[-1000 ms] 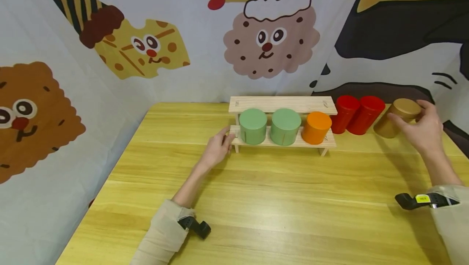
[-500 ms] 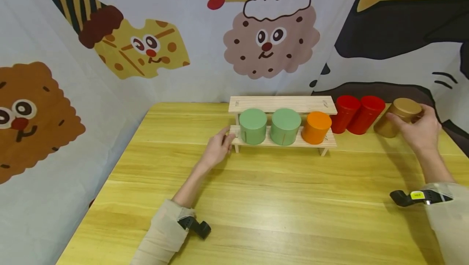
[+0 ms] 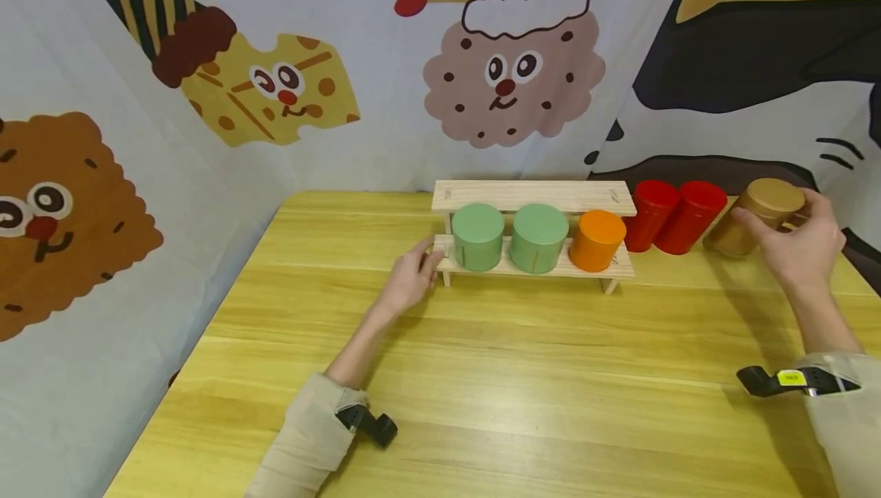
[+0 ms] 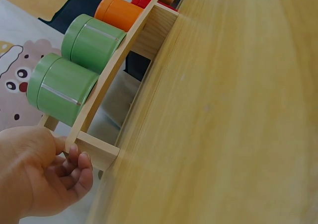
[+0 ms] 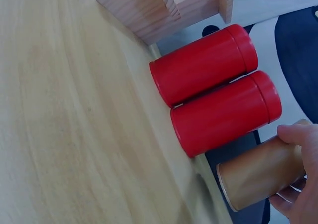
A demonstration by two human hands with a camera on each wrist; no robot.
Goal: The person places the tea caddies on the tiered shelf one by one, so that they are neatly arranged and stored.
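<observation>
Gold canister (image 3: 742, 232): found at my 2 o'clock near the table's far edge, held in my right hand (image 3: 801, 244), thumb on one side and fingers on the other, with the grip towards the lid end. In the right wrist view its base appears to stand off the tabletop (image 3: 482, 375), though I cannot fully exclude contact. At its 9 o'clock, two upright red canisters, the nearer (image 3: 690, 216) just beside it and the farther (image 3: 650, 215) next along; I judge that a small sideways swing of the gold base could knock one into the other. The high hold on a smooth wall is a second concern: a loosened thumb could let the lower end tilt or drop. Further towards 9 o'clock stands the two-tier wooden rack (image 3: 533, 193), its lower tier bearing an orange canister (image 3: 597, 245) and two wider green canisters (image 3: 540, 242) (image 3: 478, 242). My left hand (image 3: 407, 278) pinches that tier's 9 o'clock end between thumb and fingertips. Risk noted here: an uneven push or lift by that hand could shift the rack and unsettle its load, since the plank is narrow beneath the canisters.
</observation>
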